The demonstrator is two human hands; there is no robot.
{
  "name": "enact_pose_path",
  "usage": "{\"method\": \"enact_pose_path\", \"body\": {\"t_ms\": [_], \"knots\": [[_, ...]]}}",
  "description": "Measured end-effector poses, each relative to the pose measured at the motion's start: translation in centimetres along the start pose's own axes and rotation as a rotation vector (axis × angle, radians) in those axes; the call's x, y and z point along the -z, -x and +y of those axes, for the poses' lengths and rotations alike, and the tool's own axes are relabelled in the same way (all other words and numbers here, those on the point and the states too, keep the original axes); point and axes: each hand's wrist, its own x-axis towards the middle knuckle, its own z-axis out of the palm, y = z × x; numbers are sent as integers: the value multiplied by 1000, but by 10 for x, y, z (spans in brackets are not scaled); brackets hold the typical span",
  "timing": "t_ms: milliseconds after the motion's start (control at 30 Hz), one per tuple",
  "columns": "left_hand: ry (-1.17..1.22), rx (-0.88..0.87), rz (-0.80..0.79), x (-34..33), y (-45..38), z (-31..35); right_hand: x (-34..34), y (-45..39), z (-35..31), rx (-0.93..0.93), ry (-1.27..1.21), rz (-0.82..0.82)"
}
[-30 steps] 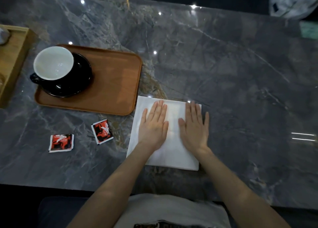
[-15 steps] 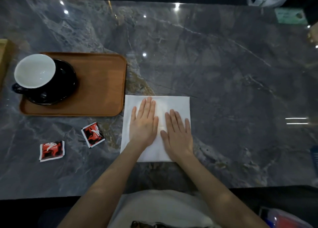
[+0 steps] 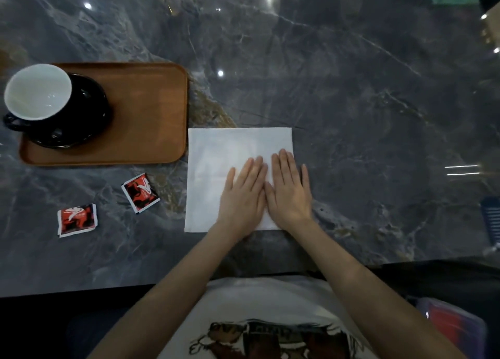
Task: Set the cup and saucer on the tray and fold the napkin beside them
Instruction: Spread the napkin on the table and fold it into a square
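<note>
I see my left hand (image 3: 242, 196) and my right hand (image 3: 290, 189) lying flat, side by side and touching, on the lower right part of the white napkin (image 3: 216, 163) in the middle of the frame. The fingers of both hands are stretched out and close together, pressing down and gripping nothing. The napkin is a flat square on the dark marble table (image 3: 365, 115); its left edge sits just beside the right edge of the brown tray (image 3: 151, 109) at the left of the frame. The black cup (image 3: 38, 93) with its white inside stands on the black saucer (image 3: 89, 107) at the left end of the tray, so the right half of the tray is bare wood. Two red packets (image 3: 140, 192) (image 3: 77, 219) lie below the tray, lower left. To the right of the napkin, the table is wide open, all the way to the right edge of the frame.
</note>
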Motion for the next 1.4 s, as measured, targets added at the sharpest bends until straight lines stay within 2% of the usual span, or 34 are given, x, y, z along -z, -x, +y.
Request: {"method": "enact_pose_path", "body": {"t_ms": [200, 367, 500, 567, 633, 733, 833, 1200, 1400], "knots": [[24, 1, 80, -6, 22, -27, 1, 0, 1, 0, -24, -14], [-12, 136, 103, -7, 47, -56, 1, 0, 0, -5, -8, -18], [-60, 234, 55, 9, 44, -48, 0, 1, 1, -3, -13, -10], [-16, 248, 123, 22, 31, -40, -1, 1, 1, -6, -23, -6], [59, 167, 175, 35, 13, -32, -1, 0, 0, -11, -31, -8], [56, -67, 97, 34, -15, -19, -1, 0, 0, -21, 0, -21], [30, -160, 19, 19, -30, -11, 0, -1, -1, -16, 75, -22], [118, 234, 186, 15, -44, -61, 5, 0, 1, -1, -18, 4], [121, 231, 139, 24, -43, -65, 16, -7, 0, -9, 10, 34]]}}
